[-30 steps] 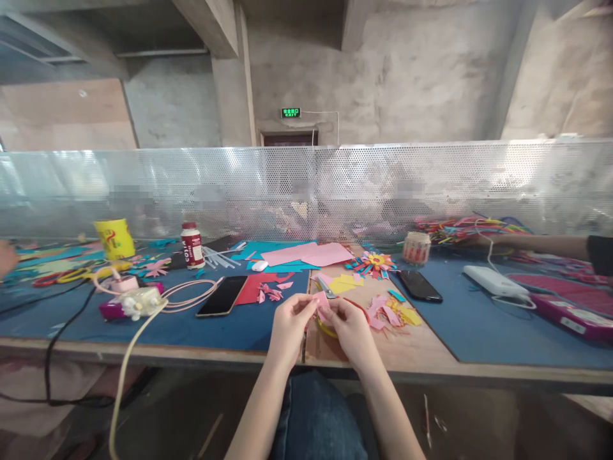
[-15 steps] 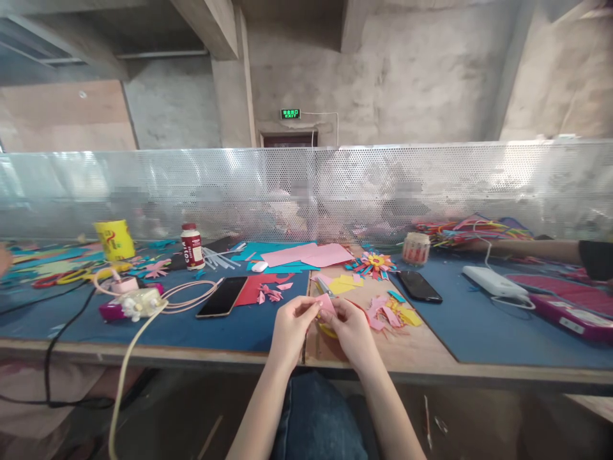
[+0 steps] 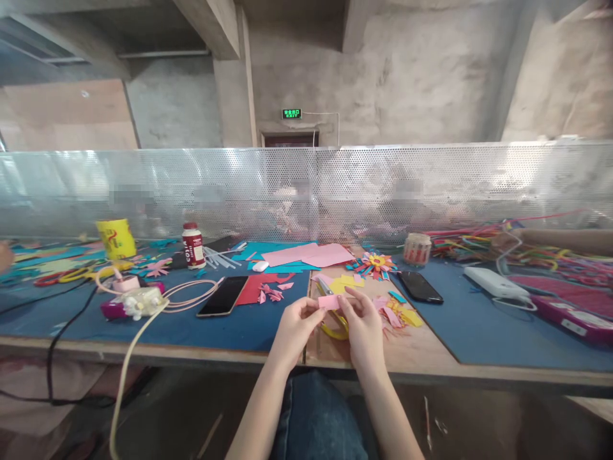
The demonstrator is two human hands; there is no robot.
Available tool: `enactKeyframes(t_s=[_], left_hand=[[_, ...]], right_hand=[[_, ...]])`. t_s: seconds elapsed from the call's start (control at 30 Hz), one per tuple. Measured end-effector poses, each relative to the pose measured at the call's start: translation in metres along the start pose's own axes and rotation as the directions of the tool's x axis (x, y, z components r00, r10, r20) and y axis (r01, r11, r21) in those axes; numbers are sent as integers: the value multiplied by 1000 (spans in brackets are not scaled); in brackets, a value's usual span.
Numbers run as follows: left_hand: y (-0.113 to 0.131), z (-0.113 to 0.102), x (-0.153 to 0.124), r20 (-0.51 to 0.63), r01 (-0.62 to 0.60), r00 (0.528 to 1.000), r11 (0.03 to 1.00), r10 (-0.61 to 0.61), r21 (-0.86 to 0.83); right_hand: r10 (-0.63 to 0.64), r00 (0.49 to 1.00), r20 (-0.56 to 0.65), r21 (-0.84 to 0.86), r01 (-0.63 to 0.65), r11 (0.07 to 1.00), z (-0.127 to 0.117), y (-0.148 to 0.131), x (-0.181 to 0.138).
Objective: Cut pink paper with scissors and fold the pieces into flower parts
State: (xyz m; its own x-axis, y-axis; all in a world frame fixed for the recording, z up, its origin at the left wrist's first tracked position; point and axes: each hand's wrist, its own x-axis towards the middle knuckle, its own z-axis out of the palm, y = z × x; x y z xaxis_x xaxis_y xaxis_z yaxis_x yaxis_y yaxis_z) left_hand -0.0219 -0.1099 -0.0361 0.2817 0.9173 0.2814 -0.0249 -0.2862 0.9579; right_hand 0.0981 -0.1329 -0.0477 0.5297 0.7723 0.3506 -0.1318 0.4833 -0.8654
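Both my hands hold a small pink paper piece (image 3: 328, 301) just above the table's near edge. My left hand (image 3: 295, 326) pinches its left end. My right hand (image 3: 364, 324) pinches its right end with fingers curled. Yellow-handled scissors (image 3: 335, 329) lie on the bare wood right under my hands. Pink and yellow paper scraps (image 3: 395, 314) sit just to the right, and yellow cut pieces (image 3: 345, 283) lie beyond the paper.
A black phone (image 3: 223, 296) and red paper (image 3: 256, 287) lie to the left, a second phone (image 3: 420, 286) to the right. A paper flower (image 3: 376, 262), a bottle (image 3: 193, 245), a white power bank (image 3: 495, 282) and cables (image 3: 143, 300) crowd the blue mat. Another person's arm (image 3: 565, 239) reaches in at far right.
The pink piece has been turned flat and stretched between my hands, which moved slightly apart. The other person's arm at right has drawn back and upward.
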Motion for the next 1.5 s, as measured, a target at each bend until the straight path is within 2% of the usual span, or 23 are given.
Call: enactKeyframes(t_s=[0.07,0.17,0.23,0.3,0.43,0.53,0.6,0.93,1.3,1.5], left_hand=[[2,0,-2,50,8,999,999,-11,48],[4,0,-2,95,14,995,999,-19,52],[3,1,-1,95,13,995,1000,-15,28],[2,1,1,75,5,997,1000,-5,-1],[1,1,3,13,-25,1000,998,26,-55],[1,0,2,2,-52,999,998,52,-37],[2,-1,0,26,-61,998,998,61,-1],[5,-2,-3,208,-105,974,993,93,48],[5,1,-4,195,-111,976,989,92,94],[11,2,-5,218,-69,973,996,80,-58]], right_hand=[[-48,988,-145,-5,48,999,-2,0,0],[-142,915,-377,-45,135,990,-5,2,-1],[-172,895,-411,-69,157,985,-6,2,-2],[-178,921,-346,-89,156,984,-6,2,-2],[-149,983,-105,-139,134,981,-4,0,-3],[-118,992,52,-167,125,978,-3,0,-2],[-116,988,98,-178,132,975,-2,1,-1],[-98,995,37,-193,103,976,0,-1,-1],[-150,987,64,-289,162,944,2,-4,-2],[-91,991,94,-247,111,963,3,-8,-5]])
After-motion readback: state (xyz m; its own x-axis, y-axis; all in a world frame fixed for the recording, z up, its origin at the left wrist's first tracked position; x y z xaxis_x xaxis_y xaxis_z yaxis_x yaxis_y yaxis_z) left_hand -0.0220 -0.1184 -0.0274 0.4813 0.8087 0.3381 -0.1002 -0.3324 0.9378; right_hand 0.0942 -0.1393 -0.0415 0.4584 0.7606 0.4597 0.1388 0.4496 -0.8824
